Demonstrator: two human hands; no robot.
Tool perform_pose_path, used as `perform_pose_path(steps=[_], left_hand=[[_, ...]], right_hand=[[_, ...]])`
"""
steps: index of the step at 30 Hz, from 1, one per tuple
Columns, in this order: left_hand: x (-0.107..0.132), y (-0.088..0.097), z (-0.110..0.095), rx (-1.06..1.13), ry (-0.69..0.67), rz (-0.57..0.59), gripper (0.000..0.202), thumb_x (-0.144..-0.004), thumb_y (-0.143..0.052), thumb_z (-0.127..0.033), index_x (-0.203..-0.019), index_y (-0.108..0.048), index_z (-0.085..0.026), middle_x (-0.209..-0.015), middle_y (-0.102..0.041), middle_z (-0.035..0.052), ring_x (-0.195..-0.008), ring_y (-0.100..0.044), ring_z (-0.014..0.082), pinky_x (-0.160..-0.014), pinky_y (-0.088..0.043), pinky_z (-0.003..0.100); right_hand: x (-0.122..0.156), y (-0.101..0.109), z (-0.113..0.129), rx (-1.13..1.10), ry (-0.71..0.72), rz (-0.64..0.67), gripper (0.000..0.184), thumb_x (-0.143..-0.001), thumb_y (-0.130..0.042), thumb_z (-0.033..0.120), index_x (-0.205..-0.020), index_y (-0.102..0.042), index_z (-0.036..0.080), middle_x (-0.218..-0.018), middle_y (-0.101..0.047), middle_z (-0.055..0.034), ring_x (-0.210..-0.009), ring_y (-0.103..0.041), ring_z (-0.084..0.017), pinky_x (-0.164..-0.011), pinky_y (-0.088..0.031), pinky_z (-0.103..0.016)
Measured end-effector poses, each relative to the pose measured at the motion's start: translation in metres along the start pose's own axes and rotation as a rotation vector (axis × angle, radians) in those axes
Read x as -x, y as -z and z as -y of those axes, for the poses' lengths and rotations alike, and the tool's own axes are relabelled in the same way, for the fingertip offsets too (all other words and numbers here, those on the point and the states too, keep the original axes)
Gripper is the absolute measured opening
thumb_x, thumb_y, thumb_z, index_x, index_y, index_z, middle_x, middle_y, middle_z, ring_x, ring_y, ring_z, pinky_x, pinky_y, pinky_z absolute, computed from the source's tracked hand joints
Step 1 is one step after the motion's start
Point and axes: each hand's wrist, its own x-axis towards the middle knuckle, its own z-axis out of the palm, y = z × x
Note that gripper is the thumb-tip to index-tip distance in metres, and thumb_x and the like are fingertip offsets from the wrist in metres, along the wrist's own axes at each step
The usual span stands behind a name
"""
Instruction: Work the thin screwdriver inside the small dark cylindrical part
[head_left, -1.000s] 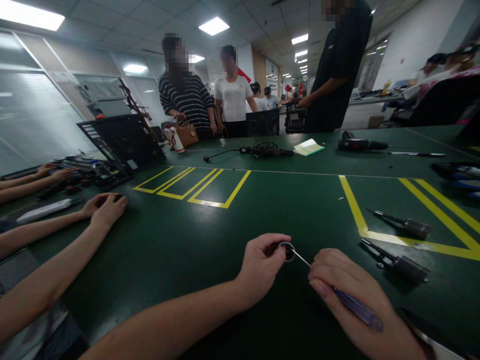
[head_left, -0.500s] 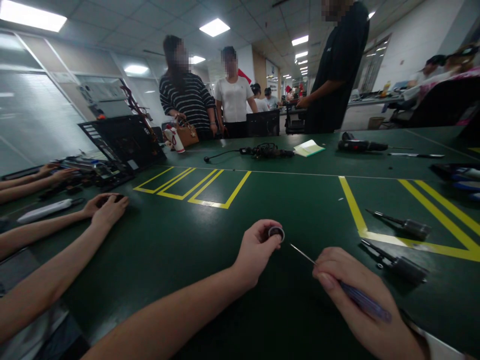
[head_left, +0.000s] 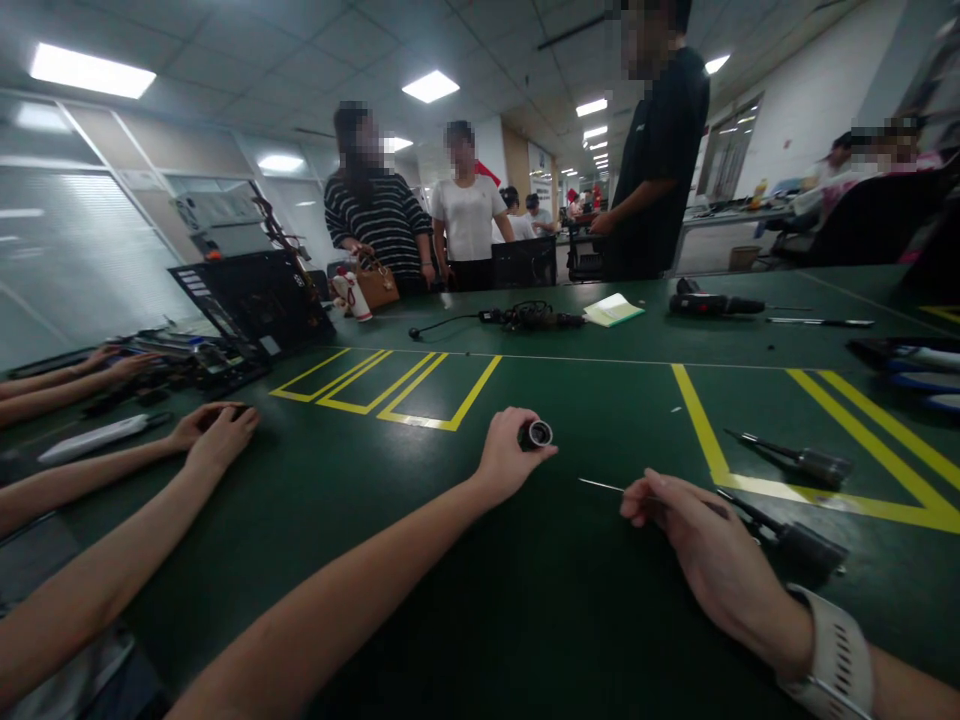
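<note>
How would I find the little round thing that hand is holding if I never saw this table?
Start at the big green table and find the yellow taped boxes near its middle. Just right of them, the person's left hand pinches a small black cylinder with a shiny silver rim. It is short and round, unlike the long thin screwdrivers lying to its right.

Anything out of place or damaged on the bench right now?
Nothing stands out. The left hand holds a small black round part, the right hand a thin screwdriver. Two more screwdrivers lie loose by the yellow tape. Nothing is spilled or broken.
</note>
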Motion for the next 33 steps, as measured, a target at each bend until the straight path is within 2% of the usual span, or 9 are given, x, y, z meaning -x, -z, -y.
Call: perform_pose_path(steps=[4, 7, 10, 13, 15, 20, 23, 27, 33], left_hand=[[-0.004, -0.021, -0.008, 0.262, -0.031, 0.174, 0.036, -0.068, -0.072, -0.035, -0.090, -0.048, -0.019, -0.082, -0.054, -0.0008, -0.073, -0.051, 0.0146, -0.066, -0.043, 0.027], [-0.004, -0.031, -0.012, 0.352, -0.022, 0.226, 0.038, -0.068, -0.072, -0.038, -0.090, -0.048, -0.019, -0.080, -0.053, -0.0021, -0.069, -0.051, 0.0126, -0.062, -0.042, 0.025], [-0.002, -0.032, -0.012, 0.364, -0.041, 0.279, 0.032, -0.068, -0.071, -0.039, -0.082, -0.054, -0.017, -0.077, -0.055, -0.0013, -0.069, -0.052, 0.0126, -0.062, -0.042, 0.025], [0.002, -0.029, -0.013, 0.378, -0.045, 0.324, 0.028, -0.071, -0.068, -0.039, -0.072, -0.053, -0.015, -0.068, -0.052, -0.0028, -0.061, -0.050, 0.0108, -0.058, -0.040, 0.023], [0.003, -0.028, -0.014, 0.318, -0.091, 0.306, 0.026, -0.073, -0.067, -0.037, -0.068, -0.051, -0.016, -0.065, -0.050, -0.0037, -0.060, -0.048, 0.0102, -0.057, -0.039, 0.023], [0.006, -0.029, -0.019, 0.093, -0.253, 0.246, 0.023, -0.077, -0.062, -0.031, -0.064, -0.051, -0.017, -0.065, -0.050, -0.0027, -0.062, -0.048, 0.0117, -0.061, -0.038, 0.024], [0.008, -0.028, -0.020, 0.000, -0.314, 0.229, 0.022, -0.081, -0.059, -0.032, -0.065, -0.052, -0.018, -0.065, -0.051, -0.0016, -0.063, -0.048, 0.0126, -0.064, -0.038, 0.026], [0.010, -0.026, -0.021, 0.012, -0.343, 0.219, 0.023, -0.082, -0.058, -0.031, -0.064, -0.050, -0.018, -0.064, -0.051, -0.0014, -0.062, -0.048, 0.0124, -0.065, -0.038, 0.026], [0.009, -0.025, -0.023, 0.158, -0.282, 0.247, 0.024, -0.078, -0.061, -0.031, -0.062, -0.049, -0.017, -0.062, -0.048, -0.0024, -0.058, -0.046, 0.0105, -0.059, -0.038, 0.023]], right_hand=[[-0.001, 0.001, 0.001, -0.112, -0.026, 0.060, 0.029, -0.077, -0.060, 0.044, -0.065, -0.069, 0.019, -0.064, -0.064, -0.0033, -0.065, -0.056, -0.018, -0.062, -0.045, -0.031], [-0.002, 0.001, 0.000, -0.165, -0.021, 0.078, 0.020, -0.076, -0.061, 0.038, -0.074, -0.070, 0.020, -0.063, -0.063, -0.0017, -0.064, -0.056, -0.017, -0.060, -0.045, -0.029], [-0.002, 0.001, -0.001, -0.188, 0.007, 0.081, 0.014, -0.074, -0.063, 0.034, -0.075, -0.069, 0.021, -0.065, -0.063, -0.0011, -0.066, -0.057, -0.017, -0.062, -0.046, -0.029], [0.000, 0.002, -0.002, -0.182, 0.039, 0.081, 0.011, -0.075, -0.064, 0.032, -0.076, -0.068, 0.021, -0.073, -0.065, -0.0019, -0.073, -0.058, -0.018, -0.068, -0.046, -0.031], [0.004, 0.002, -0.002, -0.076, 0.087, 0.079, 0.011, -0.077, -0.064, 0.032, -0.080, -0.067, 0.022, -0.078, -0.066, -0.0021, -0.077, -0.058, -0.019, -0.072, -0.046, -0.033], [0.016, -0.005, 0.001, 0.478, 0.244, 0.058, 0.017, -0.082, -0.056, 0.037, -0.082, -0.065, 0.022, -0.082, -0.067, -0.0035, -0.079, -0.062, -0.022, -0.070, -0.048, -0.036], [0.019, -0.011, 0.002, 0.594, 0.320, 0.087, 0.018, -0.083, -0.053, 0.036, -0.080, -0.063, 0.022, -0.081, -0.067, -0.0044, -0.079, -0.063, -0.023, -0.069, -0.049, -0.036], [0.016, -0.011, 0.001, 0.546, 0.311, 0.119, 0.018, -0.084, -0.053, 0.037, -0.081, -0.064, 0.022, -0.085, -0.067, -0.0043, -0.085, -0.062, -0.023, -0.075, -0.048, -0.037], [0.009, -0.004, -0.002, 0.211, 0.163, 0.126, 0.017, -0.083, -0.058, 0.035, -0.083, -0.068, 0.021, -0.086, -0.067, -0.0040, -0.085, -0.061, -0.022, -0.078, -0.047, -0.037]])
